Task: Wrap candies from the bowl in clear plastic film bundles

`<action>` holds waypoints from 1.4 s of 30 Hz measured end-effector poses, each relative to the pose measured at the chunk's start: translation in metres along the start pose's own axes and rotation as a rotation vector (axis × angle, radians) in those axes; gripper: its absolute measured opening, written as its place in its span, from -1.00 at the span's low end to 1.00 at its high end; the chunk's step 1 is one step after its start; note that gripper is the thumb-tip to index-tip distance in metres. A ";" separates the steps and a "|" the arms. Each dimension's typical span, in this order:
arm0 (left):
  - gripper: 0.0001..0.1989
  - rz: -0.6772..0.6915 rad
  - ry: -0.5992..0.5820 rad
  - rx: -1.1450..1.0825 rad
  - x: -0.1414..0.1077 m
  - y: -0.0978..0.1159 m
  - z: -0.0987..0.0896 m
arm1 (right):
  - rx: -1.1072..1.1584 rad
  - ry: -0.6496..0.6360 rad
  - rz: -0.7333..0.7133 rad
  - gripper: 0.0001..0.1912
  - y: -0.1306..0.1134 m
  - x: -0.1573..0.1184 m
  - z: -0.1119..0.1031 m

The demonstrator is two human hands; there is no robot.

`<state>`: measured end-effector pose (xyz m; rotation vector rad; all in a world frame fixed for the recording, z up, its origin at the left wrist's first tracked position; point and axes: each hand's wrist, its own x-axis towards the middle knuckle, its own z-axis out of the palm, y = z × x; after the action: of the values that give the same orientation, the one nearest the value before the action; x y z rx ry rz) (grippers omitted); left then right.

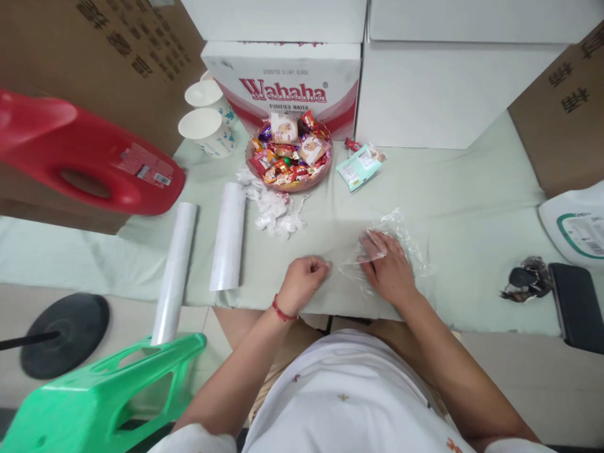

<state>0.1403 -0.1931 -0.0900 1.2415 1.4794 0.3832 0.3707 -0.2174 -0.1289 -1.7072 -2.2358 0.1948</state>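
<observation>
My left hand (304, 281), with a red string at the wrist, is curled closed just above the near edge of the cloth-covered table; whatever its fingers pinch is too small to make out. To its right lies my right hand (387, 264), fingers spread and flat on a crumpled clear plastic bag (409, 236). Part of the thin plastic covers the fingers. Beyond my hands stands a bowl of wrapped sweets (290, 154), with crumpled clear plastic (276, 211) in front of it. A light green packet (359, 167) lies right of the bowl.
Two white rolls (228, 239) lie at the left, near paper cups (207, 131) and a red jug (89, 154). White boxes (287, 82) line the back of the table (472, 207). At the right are a black phone (576, 305) and a white bottle (578, 223). A green stool (85, 396) stands lower left.
</observation>
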 end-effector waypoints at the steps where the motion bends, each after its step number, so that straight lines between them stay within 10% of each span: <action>1: -0.58 -0.020 -0.032 -0.019 -0.006 -0.002 0.004 | 0.004 0.002 -0.002 -0.49 0.000 0.000 0.000; 6: -0.63 -0.032 -0.191 -0.059 -0.025 -0.008 0.043 | 0.014 0.002 0.008 -0.50 0.001 0.000 0.002; 13: -0.51 -0.017 0.014 -0.303 -0.016 0.002 0.069 | 0.027 0.024 0.006 -0.52 0.002 0.001 0.001; 31: -0.69 -0.149 -0.283 -0.107 -0.046 -0.019 0.034 | 0.044 0.035 0.005 -0.50 0.004 0.000 0.003; 38: -0.76 0.403 0.340 0.440 -0.053 -0.005 0.042 | 0.033 0.042 0.002 -0.48 0.004 0.000 0.003; 42: -0.64 0.652 0.433 0.742 -0.023 0.021 0.066 | 0.024 0.030 -0.012 -0.47 0.003 0.000 0.002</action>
<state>0.2040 -0.2294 -0.0836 2.3715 1.6035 0.5823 0.3729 -0.2163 -0.1319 -1.6730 -2.2131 0.1917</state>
